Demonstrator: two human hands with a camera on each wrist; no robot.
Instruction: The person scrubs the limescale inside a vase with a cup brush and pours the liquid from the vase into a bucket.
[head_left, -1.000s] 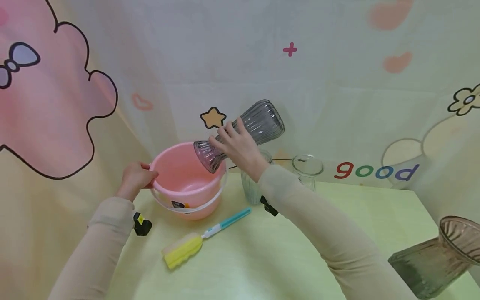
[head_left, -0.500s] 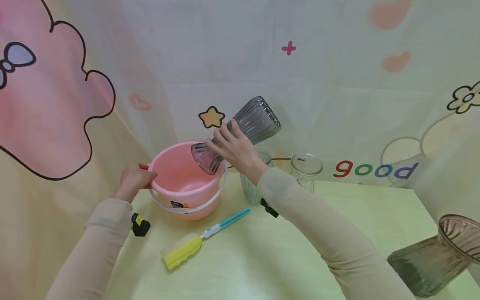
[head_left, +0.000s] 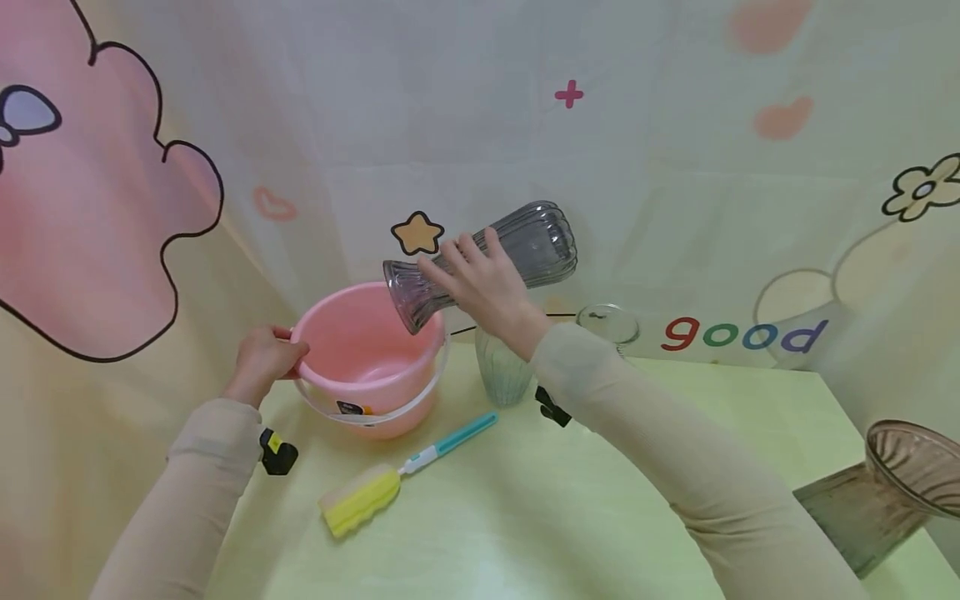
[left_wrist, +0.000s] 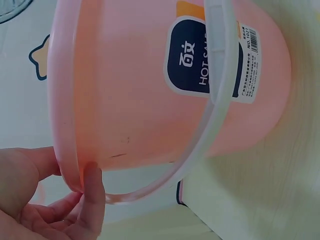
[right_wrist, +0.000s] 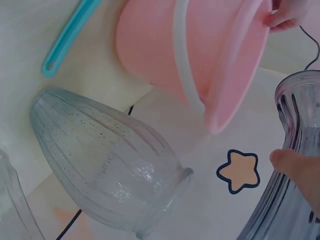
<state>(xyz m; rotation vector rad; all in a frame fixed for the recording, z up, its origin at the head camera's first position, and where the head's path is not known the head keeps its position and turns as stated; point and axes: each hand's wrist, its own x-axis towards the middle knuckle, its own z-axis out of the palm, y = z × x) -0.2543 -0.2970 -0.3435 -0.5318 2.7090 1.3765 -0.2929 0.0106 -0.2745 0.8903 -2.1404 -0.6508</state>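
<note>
My left hand (head_left: 264,360) pinches the left rim of a pink plastic bucket (head_left: 337,337) with a white handle. The left wrist view has its thumb and fingers on either side of the bucket's rim (left_wrist: 64,100). A grey ribbed glass vase (head_left: 538,243) is gripped round its neck by my right hand (head_left: 491,292). It slants, base up to the right, its flared mouth over the bucket's right side. In the right wrist view my thumb (right_wrist: 297,167) lies across the grey vase. Below the bucket lies a sponge brush, yellow head (head_left: 360,502) and turquoise handle (head_left: 467,432).
A clear ribbed vase (head_left: 504,375), dotted with drops in the right wrist view, stands under my right wrist. Another clear glass vessel (head_left: 609,323) is behind my forearm. A brown glass vase (head_left: 862,508) stands at the far right. A printed curtain (head_left: 660,208) hangs behind the table (head_left: 525,533).
My right hand has shifted slightly right with the grey vase, whose mouth has risen, so the vase slants less. My left hand keeps its hold on the bucket.
</note>
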